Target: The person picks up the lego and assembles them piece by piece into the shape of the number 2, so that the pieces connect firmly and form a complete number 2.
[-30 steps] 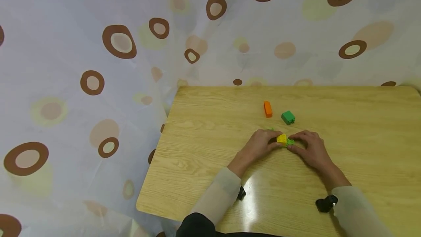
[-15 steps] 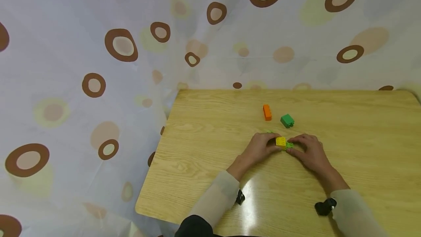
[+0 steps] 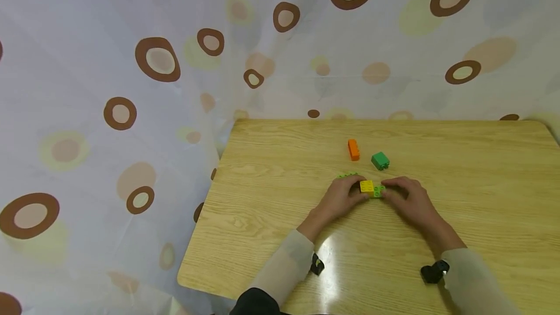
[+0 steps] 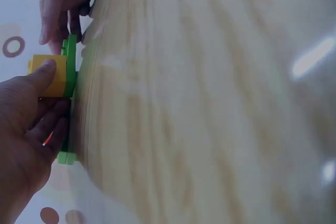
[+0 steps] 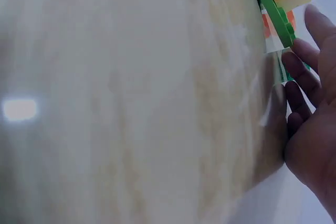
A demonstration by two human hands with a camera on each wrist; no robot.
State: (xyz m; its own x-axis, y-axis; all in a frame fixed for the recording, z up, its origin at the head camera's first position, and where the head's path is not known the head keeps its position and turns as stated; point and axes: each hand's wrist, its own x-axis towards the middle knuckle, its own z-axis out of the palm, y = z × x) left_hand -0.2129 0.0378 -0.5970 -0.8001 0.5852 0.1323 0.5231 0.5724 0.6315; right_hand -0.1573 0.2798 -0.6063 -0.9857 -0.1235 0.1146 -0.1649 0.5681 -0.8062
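My left hand (image 3: 339,199) pinches a yellow toy brick (image 3: 366,187) between thumb and fingers. That brick sits on the left part of a light green toy plate (image 3: 379,191), whose studded right end sticks out. In the left wrist view the thumb lies against the yellow brick (image 4: 58,82), and the green plate (image 4: 71,66) stays close over the table. My right hand (image 3: 409,199) is beside the plate's right end, fingers and thumb spread apart. In the right wrist view its fingertips are right at the end of the green plate (image 5: 278,17), nothing gripped between them.
Behind the left hand lies another light green toy piece (image 3: 348,175), partly hidden. Farther back on the wooden table (image 3: 262,183) are an orange brick (image 3: 353,150) and a dark green brick (image 3: 380,161). A patterned sheet (image 3: 297,62) hangs behind and left of the table.
The left hand has shifted slightly left with the yellow brick and green plate. The right fingers have parted from around the plate's end, and more of the light green piece behind shows.
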